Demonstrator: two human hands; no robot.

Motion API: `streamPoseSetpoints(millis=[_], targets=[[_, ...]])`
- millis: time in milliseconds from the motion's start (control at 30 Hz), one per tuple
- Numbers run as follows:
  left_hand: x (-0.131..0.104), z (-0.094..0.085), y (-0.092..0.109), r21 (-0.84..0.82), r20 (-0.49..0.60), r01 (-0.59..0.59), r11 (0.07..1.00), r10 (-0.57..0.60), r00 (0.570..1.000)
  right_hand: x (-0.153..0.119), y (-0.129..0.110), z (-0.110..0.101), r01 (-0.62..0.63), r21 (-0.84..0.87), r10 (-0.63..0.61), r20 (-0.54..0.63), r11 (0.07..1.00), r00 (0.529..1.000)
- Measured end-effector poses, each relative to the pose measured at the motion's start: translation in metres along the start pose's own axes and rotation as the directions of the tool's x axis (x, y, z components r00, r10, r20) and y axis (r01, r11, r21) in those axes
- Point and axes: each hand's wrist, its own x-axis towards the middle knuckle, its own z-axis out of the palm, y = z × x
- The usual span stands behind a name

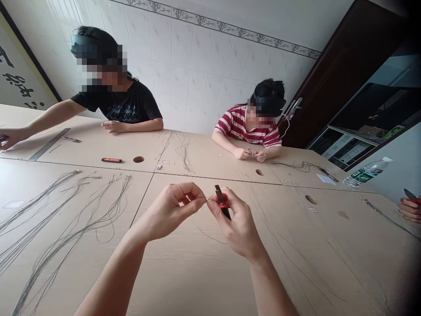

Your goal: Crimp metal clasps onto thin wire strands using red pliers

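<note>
My left hand is closed in a pinch on one end of a thin dark cord, above the middle of the table. Almost touching those fingertips, my right hand has a pair of pliers with red on the handles tucked in its grip, jaws pointing up and away. Its thumb and forefinger come together beside the cord's end; a tiny part there is too small to make out. The rest of the cord loops below both hands.
Bundles of dark cords with metal ends lie at left, and fainter cords at right. Across the table sit two people, near a ruler, a red-and-black stick and a water bottle. Another person's hand grips pliers at the right edge.
</note>
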Motion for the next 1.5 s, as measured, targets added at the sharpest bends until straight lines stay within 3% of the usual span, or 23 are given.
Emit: streamPoseSetpoints(millis=[267, 467, 633, 767, 900, 1000, 1300, 1500], targets=[[0.005, 0.0, -0.009, -0.061, 0.006, 0.048, 0.997, -0.047, 0.999, 0.003, 0.009, 0.004, -0.048, 0.057, 0.048, 0.004, 0.997, 0.999], [0.011, -0.006, -0.021, -0.159, -0.092, 0.016, 0.987, -0.031, 0.995, 0.009, 0.014, 0.007, -0.071, 0.059, 0.068, 0.047, 0.996, 0.997], [0.015, -0.004, -0.037, -0.226, 0.094, 0.039, 0.973, -0.019, 0.995, 0.015, 0.013, 0.007, -0.045, 0.035, 0.043, 0.065, 0.998, 0.997], [0.017, -0.003, -0.036, -0.203, 0.208, 0.097, 0.974, -0.054, 0.977, 0.018, 0.013, 0.003, -0.033, 0.059, 0.029, 0.078, 0.998, 0.997], [0.019, -0.006, -0.036, -0.076, 0.151, 0.164, 0.984, -0.152, 0.977, 0.02, 0.015, -0.001, -0.069, 0.139, 0.058, 0.087, 0.988, 0.995], [0.019, -0.009, -0.037, 0.004, 0.098, 0.151, 0.988, -0.151, 0.984, 0.022, 0.017, 0.0, -0.081, 0.175, 0.069, 0.075, 0.981, 0.995], [0.01, -0.01, -0.029, 0.008, 0.192, 0.125, 0.992, -0.124, 0.974, 0.025, 0.019, 0.006, -0.051, 0.164, 0.049, 0.013, 0.985, 0.999], [0.003, -0.017, -0.035, -0.102, 0.319, 0.188, 0.977, -0.147, 0.936, 0.025, 0.02, 0.006, -0.054, 0.16, 0.056, -0.009, 0.986, 0.998]])
